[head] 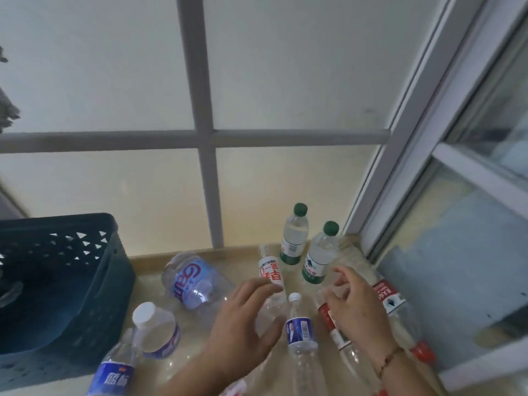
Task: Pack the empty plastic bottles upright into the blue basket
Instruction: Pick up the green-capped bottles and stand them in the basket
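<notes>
Both hands released, left (243,318) and right (354,304), over bottles (298,330) on tabletop | basket (94,281) left | I judge: reach step | next: grip one, stand it in basket

blue basket (94,281): far left, on ledge | clear plastic bottles (295,235): scattered right, some upright, some lying

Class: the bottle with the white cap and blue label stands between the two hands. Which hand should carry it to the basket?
Left. The left hand is beside the blue-label bottle, on the blue basket's side.
</notes>
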